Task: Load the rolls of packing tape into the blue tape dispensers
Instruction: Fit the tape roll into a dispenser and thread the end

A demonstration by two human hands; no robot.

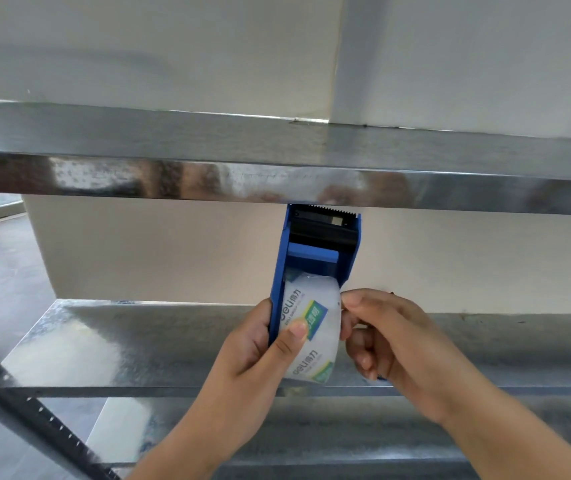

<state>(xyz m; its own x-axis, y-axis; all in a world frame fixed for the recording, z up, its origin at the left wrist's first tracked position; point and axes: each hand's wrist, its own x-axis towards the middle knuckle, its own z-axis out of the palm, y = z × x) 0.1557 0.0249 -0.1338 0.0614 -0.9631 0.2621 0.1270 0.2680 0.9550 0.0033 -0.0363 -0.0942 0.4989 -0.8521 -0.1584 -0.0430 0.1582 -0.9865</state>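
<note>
Between two galvanised metal shelves (180, 344), one blue plastic tape dispenser (315, 251) holding one clear printed tape roll (315, 327) is gripped by the left hand (260, 351), the roll pinched by the right hand (391, 337) fingers (356, 301).

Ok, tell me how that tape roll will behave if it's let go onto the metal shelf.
The tape roll is round, so it would probably roll on the smooth shelf. Its glossy printed wrap looks slippery. The left hand and right hand both steady it in the blue dispenser.

The tape roll (311, 323) wrapper reads "deli" twice
</note>
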